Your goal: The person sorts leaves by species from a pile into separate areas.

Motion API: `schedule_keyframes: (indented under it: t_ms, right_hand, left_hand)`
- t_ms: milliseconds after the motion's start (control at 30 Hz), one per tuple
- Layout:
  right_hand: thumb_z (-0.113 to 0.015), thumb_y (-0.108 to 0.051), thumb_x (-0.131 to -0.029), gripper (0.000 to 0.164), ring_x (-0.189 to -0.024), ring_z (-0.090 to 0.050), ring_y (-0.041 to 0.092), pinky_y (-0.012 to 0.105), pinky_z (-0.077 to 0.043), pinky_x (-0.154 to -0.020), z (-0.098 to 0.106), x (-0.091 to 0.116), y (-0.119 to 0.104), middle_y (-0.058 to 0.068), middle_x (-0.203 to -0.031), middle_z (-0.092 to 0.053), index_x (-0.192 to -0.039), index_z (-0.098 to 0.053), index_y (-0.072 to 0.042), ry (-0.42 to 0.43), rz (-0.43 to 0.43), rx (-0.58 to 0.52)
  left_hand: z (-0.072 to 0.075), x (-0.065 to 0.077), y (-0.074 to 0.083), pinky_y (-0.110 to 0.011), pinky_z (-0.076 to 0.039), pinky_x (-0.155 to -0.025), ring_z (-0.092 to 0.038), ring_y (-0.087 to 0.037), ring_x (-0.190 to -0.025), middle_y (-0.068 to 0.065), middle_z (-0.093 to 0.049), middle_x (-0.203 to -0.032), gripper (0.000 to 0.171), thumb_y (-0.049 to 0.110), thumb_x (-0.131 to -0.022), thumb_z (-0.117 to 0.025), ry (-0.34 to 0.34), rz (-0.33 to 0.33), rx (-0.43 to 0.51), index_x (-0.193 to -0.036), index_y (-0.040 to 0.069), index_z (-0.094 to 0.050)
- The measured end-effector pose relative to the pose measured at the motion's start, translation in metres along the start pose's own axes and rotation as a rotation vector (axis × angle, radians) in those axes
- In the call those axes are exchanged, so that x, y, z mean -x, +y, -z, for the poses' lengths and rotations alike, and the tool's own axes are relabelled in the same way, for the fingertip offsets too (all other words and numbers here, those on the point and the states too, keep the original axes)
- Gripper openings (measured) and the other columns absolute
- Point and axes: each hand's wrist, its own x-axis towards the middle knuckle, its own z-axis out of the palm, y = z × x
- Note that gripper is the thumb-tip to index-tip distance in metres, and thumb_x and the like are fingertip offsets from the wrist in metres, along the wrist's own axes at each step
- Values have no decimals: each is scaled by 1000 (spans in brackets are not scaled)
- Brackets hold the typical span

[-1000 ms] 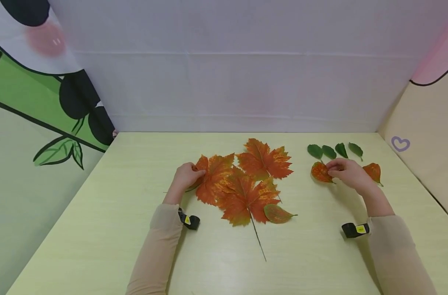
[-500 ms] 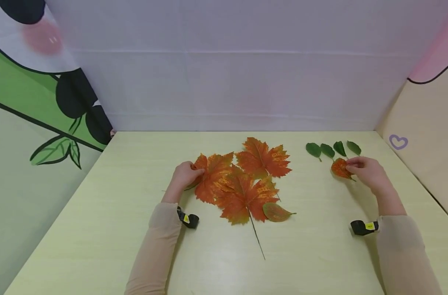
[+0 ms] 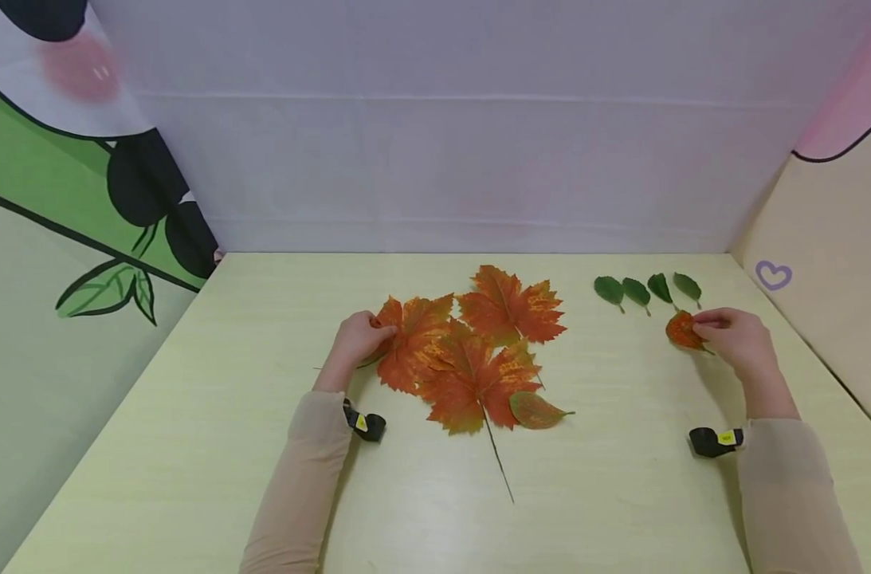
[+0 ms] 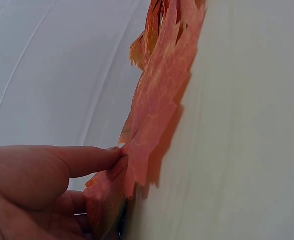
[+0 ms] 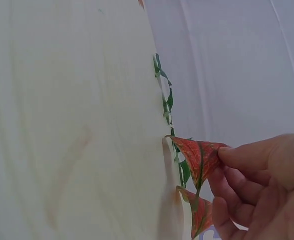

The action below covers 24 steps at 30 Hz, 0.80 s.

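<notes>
Pinching small orange leaf [image 3: 682, 330] in right grip [image 3: 742, 343], large jagged leaf [image 3: 417, 339] in left grip [image 3: 358, 341]

Small orange-red leaf [image 5: 193, 154] (dark-green-ribbed), pinched tilted in right hand [image 3: 738, 343]; reddish leaf [image 4: 104, 197] pinched in left hand [image 3: 359, 340], at edge of jagged maple leaf [image 3: 417, 339].

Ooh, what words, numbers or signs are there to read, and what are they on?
No words or numbers can be read.
Left yellow label, on a black camera: too small.
Right yellow label, on another black camera: too small.
Purple heart, on the right wall: no letters.
</notes>
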Motion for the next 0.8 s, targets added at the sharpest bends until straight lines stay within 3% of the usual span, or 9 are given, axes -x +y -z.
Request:
schedule_keyframes:
  t_ms: [600, 800]
  right_hand:
    - [-47, -26, -92, 36, -90, -48, 42, 38, -34, -64, 4, 2, -2, 29, -105, -55, -109, -54, 4, 111, -55, 87]
    - [-47, -28, -92, 34, -84, -51, 38, 36, -35, -61, 3, 8, -23, 26, -99, -57, -106, -56, 2, 160, 29, 129]
  left_hand:
    - [0, 0, 0, -29, -33, -58, -41, -19, -65, -6, -43, -71, 28, 29, -87, -58, -2, -3, 2, -83, 3, -48]
    - [0, 0, -1, -28, -32, -57, -39, -19, -63, -5, -40, -69, 29, 29, -87, -58, -3, -3, 4, -80, 4, -46]
